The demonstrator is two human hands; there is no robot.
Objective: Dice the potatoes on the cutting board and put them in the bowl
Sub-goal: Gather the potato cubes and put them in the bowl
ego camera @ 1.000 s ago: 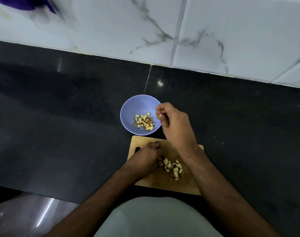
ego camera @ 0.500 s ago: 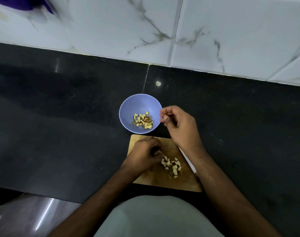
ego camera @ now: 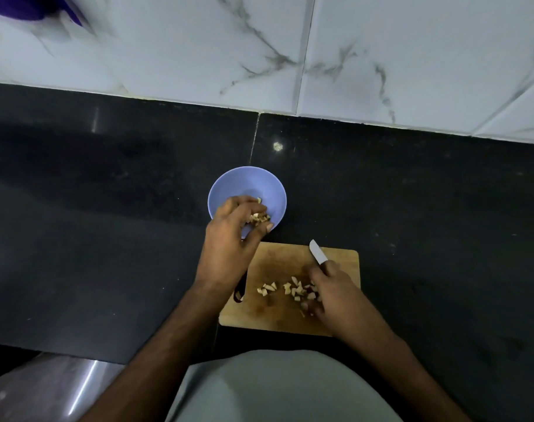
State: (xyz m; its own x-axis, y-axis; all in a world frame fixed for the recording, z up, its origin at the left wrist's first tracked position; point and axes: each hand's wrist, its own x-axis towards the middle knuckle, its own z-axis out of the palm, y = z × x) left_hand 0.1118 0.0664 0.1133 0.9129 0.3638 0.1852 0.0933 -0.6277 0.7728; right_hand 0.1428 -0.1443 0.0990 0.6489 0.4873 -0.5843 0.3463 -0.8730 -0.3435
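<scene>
The diced potato (ego camera: 293, 290) is found in two places: a loose scatter of small cubes is spread across the middle of the cutting board (ego camera: 277, 263), and a small heap is seen in the blue bowl (ego camera: 244, 184), which is set just beyond the board's far left corner. The left hand (ego camera: 233, 236) is held over the near side of the bowl, its fingers curled loosely downward with a few cubes seen at the fingertips; whether these are pinched or already let go cannot be told. The right hand (ego camera: 335, 295) is laid on the right part of the board, its fingers wrapped round a knife (ego camera: 316, 252) whose pale blade is pointed away, toward the far edge.

The step in hand is judged to be the transfer of cubes. It is best done if the fingers are opened low inside the rim, so that nothing is bounced onto the dark counter (ego camera: 107, 239). The remaining cubes would be better gathered into one pile first, with the blade kept turned away from the left hand.
</scene>
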